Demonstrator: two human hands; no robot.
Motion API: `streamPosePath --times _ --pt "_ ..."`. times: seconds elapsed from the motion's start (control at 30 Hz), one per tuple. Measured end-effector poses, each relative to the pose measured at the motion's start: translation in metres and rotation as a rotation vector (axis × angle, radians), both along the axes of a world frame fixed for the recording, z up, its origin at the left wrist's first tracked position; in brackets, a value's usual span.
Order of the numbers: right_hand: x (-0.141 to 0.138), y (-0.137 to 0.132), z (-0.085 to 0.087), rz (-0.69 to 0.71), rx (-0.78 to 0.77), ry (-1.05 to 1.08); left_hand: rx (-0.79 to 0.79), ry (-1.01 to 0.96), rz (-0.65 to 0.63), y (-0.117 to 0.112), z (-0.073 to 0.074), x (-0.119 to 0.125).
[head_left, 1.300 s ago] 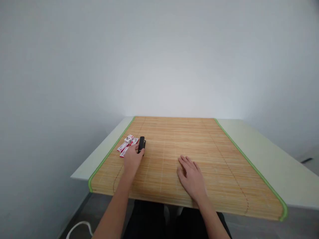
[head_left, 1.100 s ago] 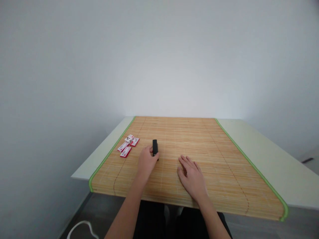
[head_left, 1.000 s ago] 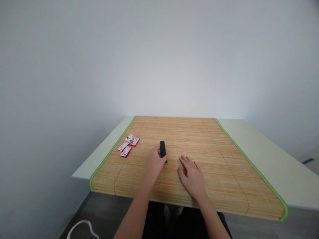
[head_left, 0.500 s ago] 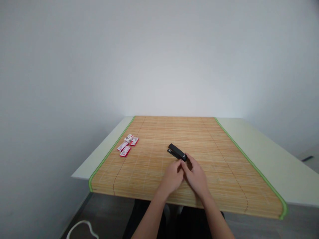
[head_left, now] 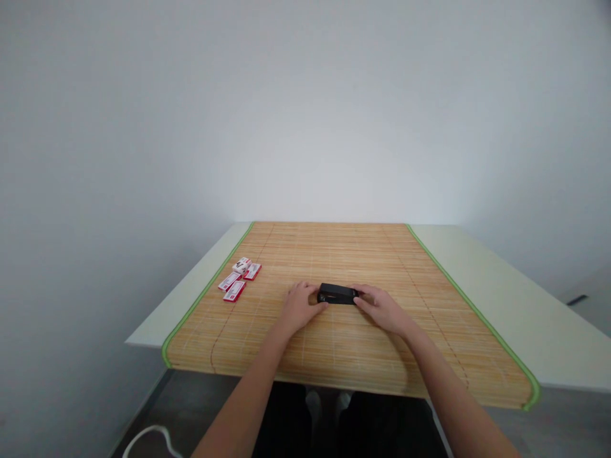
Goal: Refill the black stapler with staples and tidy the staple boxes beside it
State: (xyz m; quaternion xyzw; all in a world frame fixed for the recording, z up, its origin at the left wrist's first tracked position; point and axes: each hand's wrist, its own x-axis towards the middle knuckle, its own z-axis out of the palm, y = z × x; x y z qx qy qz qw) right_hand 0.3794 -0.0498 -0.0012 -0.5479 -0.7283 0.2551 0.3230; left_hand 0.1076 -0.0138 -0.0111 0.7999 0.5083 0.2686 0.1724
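Black stapler (head_left: 338, 294) sits on straw mat (head_left: 329, 254). Right hand (head_left: 386, 310) fingers pinch back end. Left hand (head_left: 296, 310) fingers curl by front; cannot tell if clamped. Likely hard, heavyish; hold sides.

A white table (head_left: 496, 292) stands before pale grey walls (head_left: 329, 114), brightest behind its far edge; dark grey flooring (head_left: 195, 401) shows below.

The right hand (head_left: 383, 311) partly hides one end of the stapler (head_left: 338, 293).
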Motion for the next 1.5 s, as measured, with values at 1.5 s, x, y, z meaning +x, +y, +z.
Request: streamPosePath --times 1.5 --pt "0.083 -0.029 -0.028 -0.235 -0.200 0.821 -0.096 -0.039 -0.067 0.024 -0.012 0.005"
